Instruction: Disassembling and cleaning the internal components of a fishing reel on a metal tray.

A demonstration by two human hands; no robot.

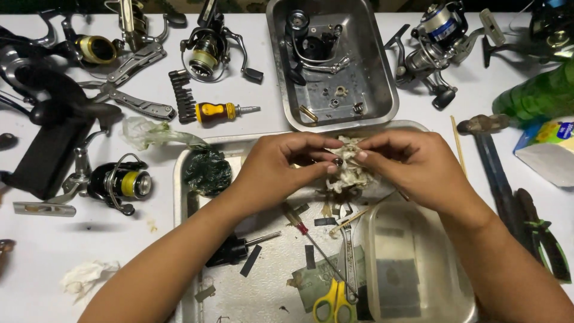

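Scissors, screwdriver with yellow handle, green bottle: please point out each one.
scissors (333, 304), head view, on the yellow handles.
screwdriver (216, 112), head view, on its yellow handle.
green bottle (538, 96), head view, on its side.

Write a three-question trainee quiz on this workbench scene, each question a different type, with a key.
1. True or false: both hands, left hand and right hand, pinch a crumpled dirty rag.
2. The yellow-handled scissors lie: A) in the upper metal tray; B) in the lower metal tray; C) on the bare table.
3. Fill in: the stubby screwdriver by the bit rack has a ____ handle.

Key: 1 true; 2 B; 3 yellow.
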